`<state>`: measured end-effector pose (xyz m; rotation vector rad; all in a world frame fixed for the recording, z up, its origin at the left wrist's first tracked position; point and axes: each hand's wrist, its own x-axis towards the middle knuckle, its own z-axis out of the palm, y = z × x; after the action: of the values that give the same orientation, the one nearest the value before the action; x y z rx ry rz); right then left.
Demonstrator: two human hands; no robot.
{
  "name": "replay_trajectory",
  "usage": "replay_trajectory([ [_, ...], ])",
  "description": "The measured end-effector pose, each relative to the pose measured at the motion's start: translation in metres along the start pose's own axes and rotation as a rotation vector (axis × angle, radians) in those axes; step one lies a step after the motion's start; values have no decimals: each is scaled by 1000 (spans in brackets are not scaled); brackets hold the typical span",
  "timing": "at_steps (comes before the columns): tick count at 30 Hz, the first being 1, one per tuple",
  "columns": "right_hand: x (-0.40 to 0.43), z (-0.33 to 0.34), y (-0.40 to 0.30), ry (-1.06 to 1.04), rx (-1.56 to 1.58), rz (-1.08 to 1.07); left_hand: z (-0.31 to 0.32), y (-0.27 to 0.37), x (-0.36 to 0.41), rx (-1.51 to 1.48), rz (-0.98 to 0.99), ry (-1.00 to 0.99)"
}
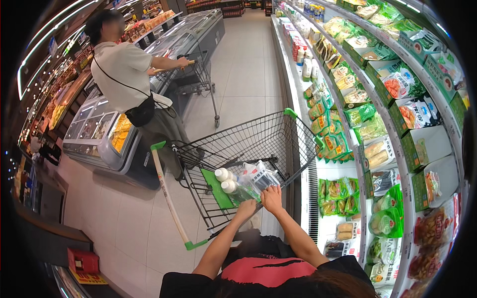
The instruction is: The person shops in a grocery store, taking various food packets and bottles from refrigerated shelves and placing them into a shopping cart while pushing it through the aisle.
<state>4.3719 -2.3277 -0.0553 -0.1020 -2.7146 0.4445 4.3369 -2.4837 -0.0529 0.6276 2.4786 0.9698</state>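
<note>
A black wire shopping cart (238,138) with green corners stands before me, its pale handle bar (169,197) to the left. My left hand (246,209) reaches over the near side of the cart, its fingers bent by the rim; what it grips is hard to tell. Just right of it, my right hand (272,198) is at a clear plastic package with a dark panel (262,179), over the cart's side; whether it grips the package or the rim is unclear. White-capped bottles (225,180) lie beside the package, near the green seat panel (211,188).
Refrigerated shelves (357,149) with packaged foods run along the right, close to the cart. A person (123,74) with another cart (197,74) stands at the upper left, beside chest freezers (100,126). A tiled aisle (246,70) runs ahead. A red box (84,260) sits lower left.
</note>
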Motion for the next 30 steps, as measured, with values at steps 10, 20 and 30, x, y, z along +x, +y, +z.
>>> replay_trajectory([
  [10, 2, 1, 0, -26, 7, 10, 1, -3, 2, -49, -50, 6],
  [20, -2, 6, 5, -1, 9, 11, 0, 6, 0, -41, -28, 12],
  [30, -10, 4, -12, -41, 261, 109, -3, 23, -7, 8, -48, 305],
])
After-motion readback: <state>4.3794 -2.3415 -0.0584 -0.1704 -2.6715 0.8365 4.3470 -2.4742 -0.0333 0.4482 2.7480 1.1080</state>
